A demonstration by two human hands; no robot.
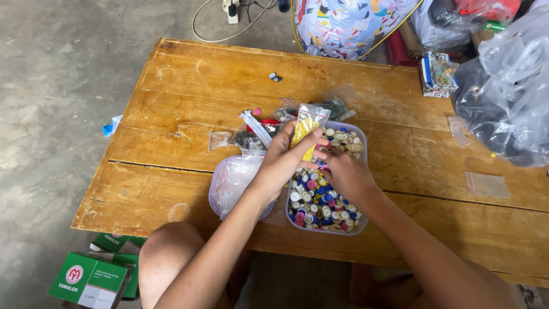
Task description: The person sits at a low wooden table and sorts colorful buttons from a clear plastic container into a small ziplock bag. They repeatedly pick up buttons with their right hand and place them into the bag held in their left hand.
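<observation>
Head view, the only one. Left hand [289, 153] sits at frame centre, fingers closed around a small clear zip bag [307, 123] that holds yellow buttons. The bag stands nearly upright: long axis runs from the fingers up toward the top of the frame, leaning slightly right, mouth end at the top.

Right hand [345, 171] is just right of and below the left, fingertips pinched together right at the bag's lower edge. Looks like it is pinching a button, but the piece is too small to confirm. It hovers over the clear rectangular tub [360, 143], which is full of mixed buttons [320, 203]: blue, white, pink, cream.

Key relation: the bag is directly above the tub's upper-left portion, between the two hands, with the left holding it and the right touching or nearly touching its bottom. Left is the nearer hand; it has full hold.

Left of the tub is a round clear container [234, 180] stuffed with empty plastic bags, partly under the left forearm. Above the hands, more filled small bags [269, 126] lie loose on the wooden table [189, 91]. One empty flat bag [487, 184] lies mid-right. Large grey plastic sacks [509, 86] are at the upper right, green cardboard boxes [91, 280] on the floor at the lower left.
</observation>
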